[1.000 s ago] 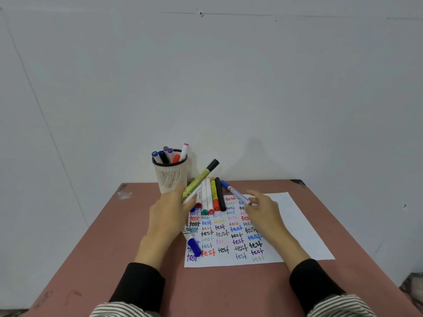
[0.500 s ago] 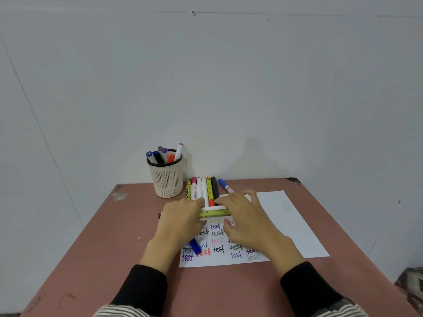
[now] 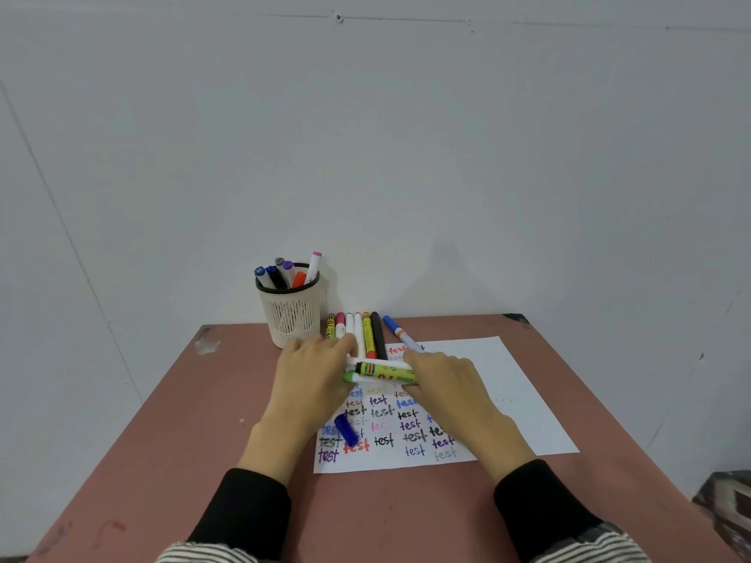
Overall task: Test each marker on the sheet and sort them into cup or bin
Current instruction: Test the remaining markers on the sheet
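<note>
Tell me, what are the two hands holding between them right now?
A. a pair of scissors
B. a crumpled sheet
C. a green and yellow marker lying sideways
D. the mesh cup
C: the left hand and right hand grip the ends of a green and yellow marker held crosswise above the written sheet.
</note>
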`<control>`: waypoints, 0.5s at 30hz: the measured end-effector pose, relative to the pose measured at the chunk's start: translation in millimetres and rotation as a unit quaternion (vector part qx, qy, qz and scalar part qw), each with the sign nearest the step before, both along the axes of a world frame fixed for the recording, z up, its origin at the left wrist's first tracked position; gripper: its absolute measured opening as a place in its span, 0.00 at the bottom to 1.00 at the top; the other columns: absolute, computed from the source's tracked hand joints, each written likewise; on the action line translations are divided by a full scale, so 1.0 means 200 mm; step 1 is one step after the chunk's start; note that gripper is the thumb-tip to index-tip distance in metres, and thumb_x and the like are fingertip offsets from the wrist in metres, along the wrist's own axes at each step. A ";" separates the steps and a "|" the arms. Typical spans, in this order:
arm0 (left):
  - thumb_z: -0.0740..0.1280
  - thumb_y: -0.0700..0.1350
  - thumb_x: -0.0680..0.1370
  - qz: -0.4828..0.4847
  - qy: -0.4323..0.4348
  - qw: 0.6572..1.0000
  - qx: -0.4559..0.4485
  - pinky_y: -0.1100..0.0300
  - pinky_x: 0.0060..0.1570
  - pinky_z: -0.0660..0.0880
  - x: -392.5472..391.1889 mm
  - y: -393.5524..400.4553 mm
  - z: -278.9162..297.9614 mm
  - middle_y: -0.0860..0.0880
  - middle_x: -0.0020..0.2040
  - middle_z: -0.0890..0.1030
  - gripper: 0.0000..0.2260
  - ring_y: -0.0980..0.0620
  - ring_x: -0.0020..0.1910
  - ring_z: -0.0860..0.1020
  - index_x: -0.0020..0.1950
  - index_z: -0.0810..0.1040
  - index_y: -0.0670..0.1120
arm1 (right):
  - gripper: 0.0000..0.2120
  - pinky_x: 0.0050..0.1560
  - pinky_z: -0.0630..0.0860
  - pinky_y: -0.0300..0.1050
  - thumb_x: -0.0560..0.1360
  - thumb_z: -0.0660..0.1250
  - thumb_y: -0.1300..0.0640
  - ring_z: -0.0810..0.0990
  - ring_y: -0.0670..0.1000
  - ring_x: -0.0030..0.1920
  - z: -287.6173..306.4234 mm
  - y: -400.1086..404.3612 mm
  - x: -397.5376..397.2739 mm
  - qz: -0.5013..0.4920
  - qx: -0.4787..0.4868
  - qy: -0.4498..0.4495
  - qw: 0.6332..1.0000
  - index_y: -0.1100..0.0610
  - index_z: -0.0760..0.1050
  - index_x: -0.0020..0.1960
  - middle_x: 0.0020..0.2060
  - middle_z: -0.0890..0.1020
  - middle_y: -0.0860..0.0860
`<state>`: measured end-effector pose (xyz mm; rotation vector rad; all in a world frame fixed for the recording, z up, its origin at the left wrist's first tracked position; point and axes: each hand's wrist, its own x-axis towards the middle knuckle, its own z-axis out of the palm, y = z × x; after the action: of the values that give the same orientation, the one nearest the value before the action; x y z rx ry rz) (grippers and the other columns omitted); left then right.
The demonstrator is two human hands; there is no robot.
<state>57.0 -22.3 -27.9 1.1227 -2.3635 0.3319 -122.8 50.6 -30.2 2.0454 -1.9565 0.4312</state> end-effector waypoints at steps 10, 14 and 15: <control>0.68 0.48 0.77 -0.022 0.067 0.984 0.165 0.53 0.43 0.77 0.00 -0.02 -0.01 0.53 0.46 0.77 0.07 0.53 0.43 0.76 0.48 0.71 0.50 | 0.18 0.39 0.62 0.41 0.73 0.73 0.50 0.78 0.52 0.42 0.00 0.00 0.00 -0.025 -0.045 0.046 0.998 0.56 0.77 0.59 0.46 0.82 0.51; 0.70 0.48 0.76 -0.031 0.143 0.980 0.139 0.60 0.39 0.73 0.01 0.00 -0.03 0.56 0.47 0.75 0.10 0.55 0.43 0.74 0.52 0.69 0.52 | 0.16 0.39 0.68 0.44 0.79 0.65 0.53 0.79 0.53 0.44 -0.01 -0.01 -0.04 -0.033 -0.022 -0.010 0.999 0.56 0.72 0.65 0.48 0.82 0.52; 0.70 0.48 0.76 -0.020 0.160 0.980 0.119 0.61 0.41 0.72 0.02 -0.01 -0.04 0.56 0.50 0.75 0.12 0.55 0.46 0.74 0.56 0.70 0.52 | 0.13 0.38 0.71 0.44 0.79 0.65 0.53 0.79 0.53 0.43 -0.01 -0.02 -0.06 -0.061 -0.028 -0.027 0.997 0.56 0.72 0.63 0.48 0.82 0.52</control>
<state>61.0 -24.8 -34.9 1.1352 -2.1733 -0.1439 -135.6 46.5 -32.0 1.8873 -2.0630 0.5117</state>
